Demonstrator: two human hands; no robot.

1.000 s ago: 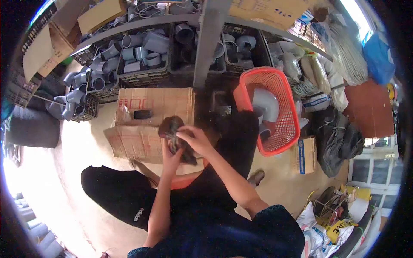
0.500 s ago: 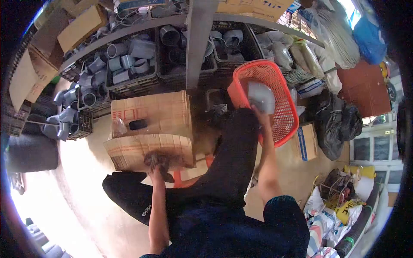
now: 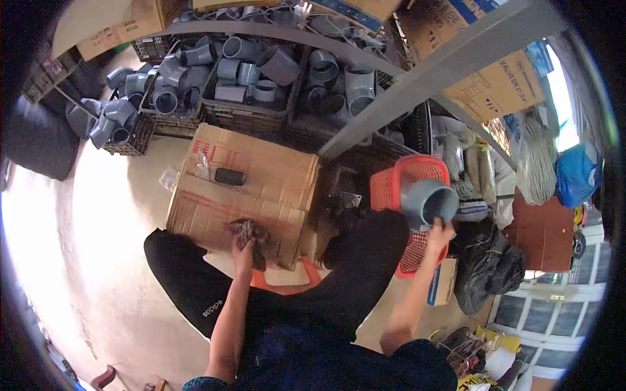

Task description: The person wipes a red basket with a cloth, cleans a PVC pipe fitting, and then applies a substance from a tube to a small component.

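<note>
A grey plastic pipe elbow [image 3: 417, 197] is gripped at its rim by my right hand [image 3: 441, 236], tilted with its round opening toward me. It is over the red plastic basket [image 3: 386, 186], partly hiding it. My left hand [image 3: 244, 251] is closed on a crumpled dark brown rag [image 3: 250, 233], at the near part of a cardboard box [image 3: 261, 153]. On top of that box lie a black phone-like object [image 3: 230, 176] and a small clear plastic bag [image 3: 203, 168].
Black crates [image 3: 244, 112] full of grey pipe fittings line the back. A grey metal post [image 3: 391, 98] slants across the upper right. Black plastic bags [image 3: 486, 267] lie right of the basket. Part of an orange stool [image 3: 287, 288] shows between my legs.
My right hand has raised the pipe elbow from inside the basket toward its near right rim. My left hand still holds the rag by the box. The view has turned.
</note>
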